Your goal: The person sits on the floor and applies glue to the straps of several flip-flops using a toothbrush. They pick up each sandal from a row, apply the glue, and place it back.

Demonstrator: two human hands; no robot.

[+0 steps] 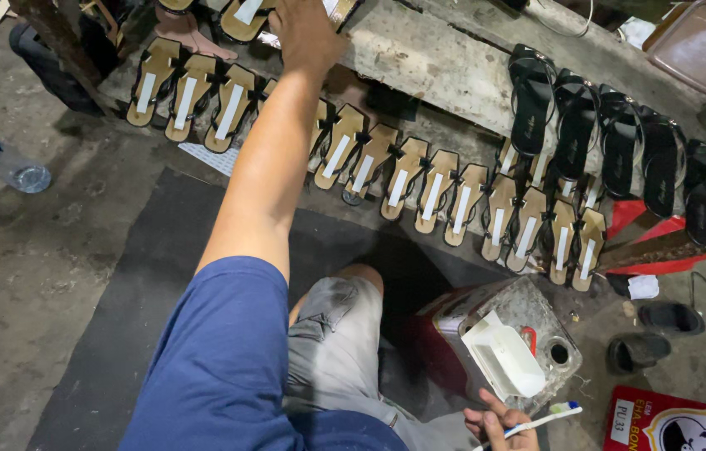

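Left hand (307,33) stretched far fwd, arm straight, palm down on a tan sandal (246,18) at top of frame; grip hidden, can't tell how closed. Right hand (499,428) low by the knee, fingers pinched round a white toothbrush (536,421), next to a glue tin (510,338).

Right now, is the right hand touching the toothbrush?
Touching. The head view shows the right hand at the bottom edge with its fingers wrapped around the handle of the white toothbrush, whose bristled head sticks out to the right.
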